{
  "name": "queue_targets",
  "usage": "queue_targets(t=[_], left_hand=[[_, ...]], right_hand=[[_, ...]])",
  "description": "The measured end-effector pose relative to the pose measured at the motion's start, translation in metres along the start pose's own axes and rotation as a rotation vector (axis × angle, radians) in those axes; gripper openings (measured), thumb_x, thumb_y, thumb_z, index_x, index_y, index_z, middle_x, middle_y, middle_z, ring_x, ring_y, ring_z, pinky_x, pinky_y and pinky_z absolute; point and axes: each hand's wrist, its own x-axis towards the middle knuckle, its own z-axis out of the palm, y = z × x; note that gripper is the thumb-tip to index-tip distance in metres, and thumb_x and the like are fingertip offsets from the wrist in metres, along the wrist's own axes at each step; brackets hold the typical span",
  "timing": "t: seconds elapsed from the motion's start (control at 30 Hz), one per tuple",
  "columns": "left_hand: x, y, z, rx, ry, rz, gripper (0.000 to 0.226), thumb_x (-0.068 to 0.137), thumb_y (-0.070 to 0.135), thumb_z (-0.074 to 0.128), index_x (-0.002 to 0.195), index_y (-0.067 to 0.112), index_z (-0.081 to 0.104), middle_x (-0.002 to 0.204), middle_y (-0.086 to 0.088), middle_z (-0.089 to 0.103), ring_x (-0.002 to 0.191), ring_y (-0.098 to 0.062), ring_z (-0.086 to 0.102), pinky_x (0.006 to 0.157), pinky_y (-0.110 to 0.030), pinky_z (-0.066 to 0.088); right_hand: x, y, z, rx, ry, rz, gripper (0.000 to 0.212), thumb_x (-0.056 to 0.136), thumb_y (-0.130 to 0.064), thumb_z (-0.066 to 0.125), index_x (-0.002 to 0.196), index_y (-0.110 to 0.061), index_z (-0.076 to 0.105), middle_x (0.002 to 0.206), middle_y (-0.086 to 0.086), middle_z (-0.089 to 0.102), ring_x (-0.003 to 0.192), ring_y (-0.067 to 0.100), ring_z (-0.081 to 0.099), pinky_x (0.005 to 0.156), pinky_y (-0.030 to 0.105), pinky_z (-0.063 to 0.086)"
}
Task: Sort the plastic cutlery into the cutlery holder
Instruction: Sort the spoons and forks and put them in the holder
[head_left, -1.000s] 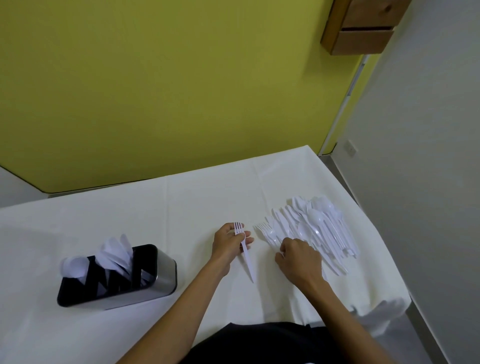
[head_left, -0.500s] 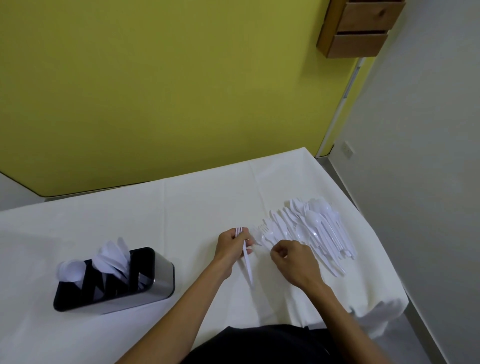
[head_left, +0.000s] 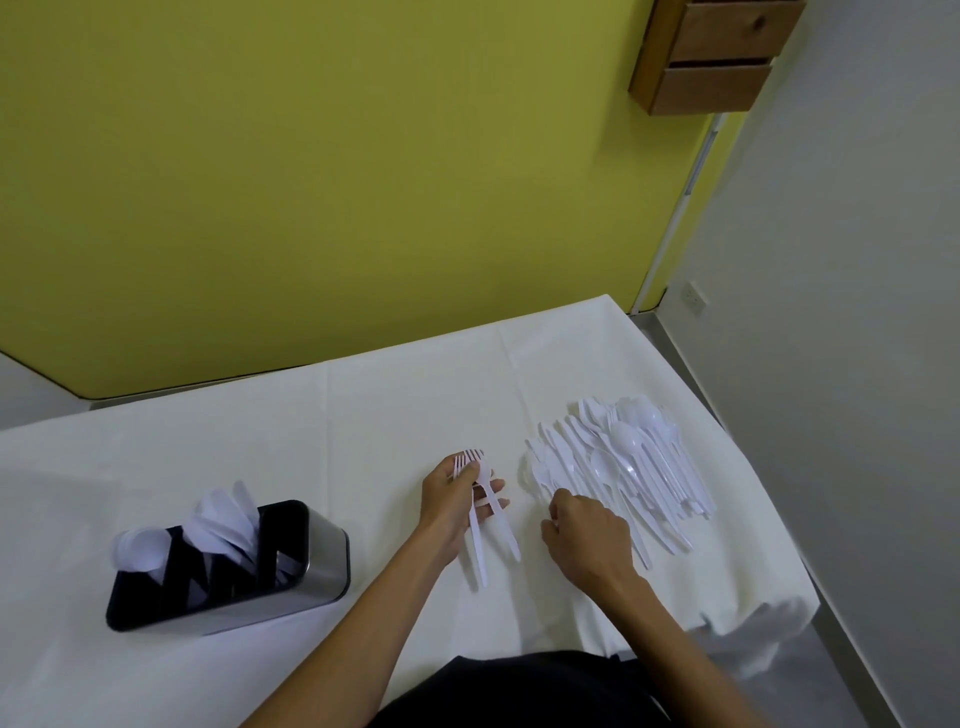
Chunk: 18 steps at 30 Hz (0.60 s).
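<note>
My left hand (head_left: 451, 499) grips white plastic forks (head_left: 480, 525) by their necks, tines pointing away from me, handles hanging toward me. A pile of white plastic cutlery (head_left: 621, 467), spoons, forks and knives, lies on the table's right side. My right hand (head_left: 584, 538) rests at the pile's near left edge, fingers curled down on the pieces there; whether it holds one is hidden. The black and steel cutlery holder (head_left: 228, 566) stands at the left, with spoons and other white pieces sticking out of its slots.
A white cloth covers the table (head_left: 363, 415); its right edge drops off near the pile. A yellow wall runs behind, and a wooden drawer box (head_left: 711, 57) hangs high at the right. A grey wall stands on the right.
My left hand held one fork earlier; it now holds two or more. My right hand brought a fork over from the pile, then moved back to the pile's near edge.
</note>
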Motion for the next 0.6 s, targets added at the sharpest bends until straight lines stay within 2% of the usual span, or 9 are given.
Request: queue_targets(t=[0.07,0.17,0.3,0.4,0.47,0.53,0.6], left_hand=[[0.0,0.0,0.0,-0.026,-0.001,-0.03,0.017,0.098,0.012,0.062,0.114,0.009,0.068,0.113,-0.016,0.07,0.091,-0.029,0.073,0.078,-0.048,0.062],[0.003,0.003,0.001,-0.037,-0.006,-0.051,0.024,0.095,0.026,0.069,0.114,0.012,0.068,0.114,-0.01,0.07,0.095,-0.027,0.073,0.081,-0.048,0.062],[-0.003,0.0,0.009,0.057,-0.07,-0.025,0.029,0.094,0.038,0.068,0.11,0.014,0.064,0.105,-0.008,0.075,0.09,-0.023,0.076,0.073,-0.039,0.062],[0.005,-0.006,0.015,0.201,-0.076,-0.002,0.014,0.099,0.022,0.06,0.103,0.008,0.064,0.108,-0.01,0.075,0.078,-0.012,0.076,0.069,-0.028,0.06],[0.013,-0.006,0.016,0.225,-0.069,-0.055,0.014,0.102,0.006,0.05,0.094,0.002,0.061,0.116,-0.019,0.071,0.066,-0.007,0.074,0.065,-0.023,0.059],[0.013,-0.006,0.014,0.153,-0.017,-0.063,0.015,0.1,0.001,0.048,0.1,0.005,0.062,0.103,-0.017,0.073,0.075,-0.018,0.075,0.069,-0.037,0.062],[0.01,-0.005,0.011,0.092,0.001,-0.046,0.019,0.099,-0.001,0.047,0.107,0.006,0.063,0.096,-0.014,0.071,0.08,-0.026,0.073,0.067,-0.042,0.062]], right_hand=[[0.001,0.001,0.0,0.022,0.012,0.015,0.018,0.092,-0.024,0.049,0.088,-0.011,0.061,0.076,0.0,0.064,0.06,0.015,0.052,0.058,0.028,0.043],[0.002,-0.004,-0.002,0.119,0.064,-0.012,0.016,0.09,-0.027,0.053,0.086,-0.016,0.064,0.077,-0.003,0.068,0.066,0.016,0.062,0.064,0.031,0.055],[-0.002,-0.021,-0.005,0.04,0.116,-0.16,0.016,0.095,-0.033,0.053,0.091,-0.019,0.059,0.084,-0.005,0.066,0.07,0.016,0.063,0.061,0.03,0.051],[-0.005,-0.026,-0.004,0.074,0.077,-0.238,0.023,0.098,-0.042,0.051,0.101,-0.023,0.063,0.092,-0.004,0.069,0.079,0.018,0.066,0.06,0.029,0.044],[-0.004,-0.019,-0.005,0.103,0.104,-0.166,0.03,0.099,-0.044,0.047,0.093,-0.02,0.064,0.087,-0.004,0.068,0.076,0.016,0.064,0.062,0.031,0.048],[-0.001,-0.007,-0.003,0.096,0.186,-0.069,0.024,0.1,-0.039,0.048,0.091,-0.021,0.06,0.086,-0.005,0.063,0.071,0.017,0.062,0.061,0.031,0.05],[-0.001,0.001,-0.001,0.06,0.183,0.022,0.01,0.098,-0.029,0.05,0.096,-0.02,0.054,0.089,-0.004,0.059,0.067,0.02,0.059,0.056,0.03,0.043]])
